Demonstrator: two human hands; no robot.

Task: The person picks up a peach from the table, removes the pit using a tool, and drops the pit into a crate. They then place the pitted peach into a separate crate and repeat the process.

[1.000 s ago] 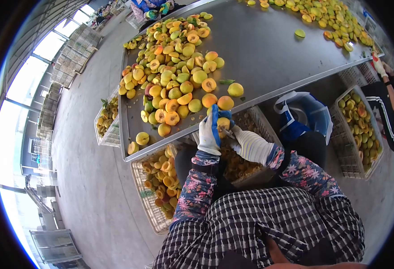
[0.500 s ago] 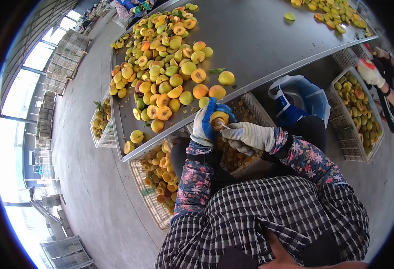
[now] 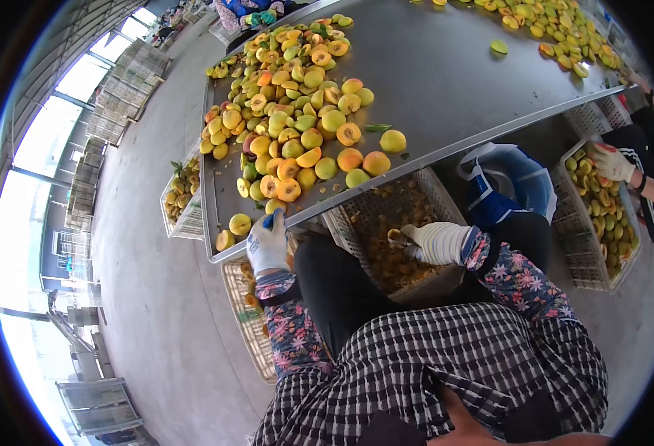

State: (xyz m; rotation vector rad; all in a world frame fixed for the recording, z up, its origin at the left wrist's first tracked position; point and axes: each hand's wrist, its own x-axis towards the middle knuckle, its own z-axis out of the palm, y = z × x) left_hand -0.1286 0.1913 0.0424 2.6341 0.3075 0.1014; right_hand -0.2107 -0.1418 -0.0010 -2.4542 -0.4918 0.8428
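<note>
My left hand [image 3: 267, 244], in a white glove with blue fingertips, is at the near edge of the metal table [image 3: 416, 97]. Its fingers are stretched out and touch or nearly touch a peach half [image 3: 275, 206]; no grip on the fruit shows. My right hand [image 3: 440, 242], in a striped glove, is closed above a crate of brown pits and scraps [image 3: 405, 264]. It grips a small pitting spoon [image 3: 395, 236], mostly hidden by the fingers, with something brown at its tip. A large pile of yellow-green peach halves [image 3: 290, 123] covers the table's left part.
Crates of peach halves stand at the table's left [image 3: 182, 189], below my left hand [image 3: 246, 297] and at right [image 3: 598, 215]. A blue and white bag-lined bucket [image 3: 509, 182] is beside my knee. Another person's gloved hand [image 3: 614, 161] is over the right crate.
My hands have parted. The left has let go of the peach half and moved left to the table edge. The right has moved away over the crate of pits with the spoon.
</note>
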